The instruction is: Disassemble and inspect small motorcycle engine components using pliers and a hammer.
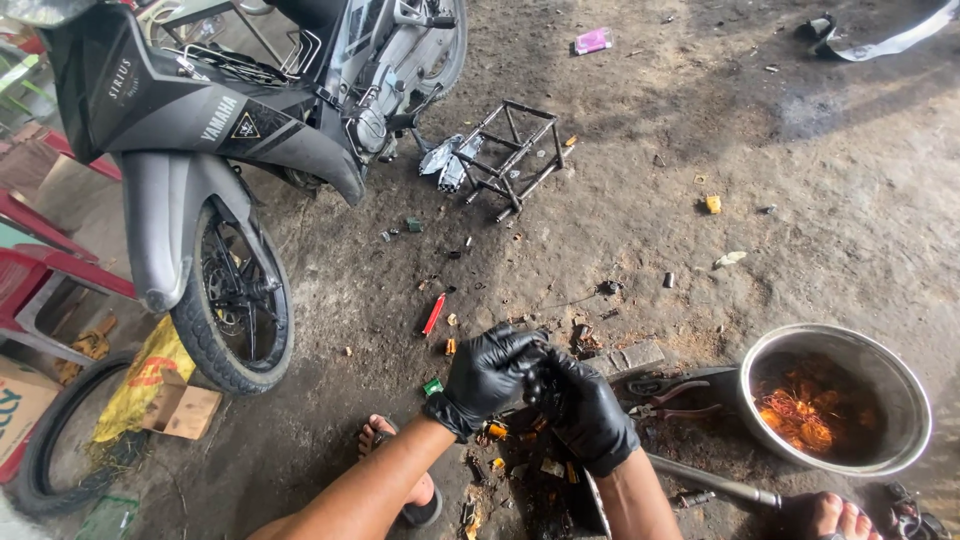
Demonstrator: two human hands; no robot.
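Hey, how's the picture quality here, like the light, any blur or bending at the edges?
Head view: soft daylight, brighter on the concrete floor at upper right, dimmer under the motorcycle. Wide-angle bending at the edges. The gloved left hand and right hand are sharp, with sheen on the gloves but little detail in the black; the metal bowl rim shows mild glare.

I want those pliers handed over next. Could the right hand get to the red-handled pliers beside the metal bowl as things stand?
Probably yes. The pliers lie on open ground just right of the right hand, uncovered, beside the metal bowl. But both hands are closed around a small dark part, so it is occupied.
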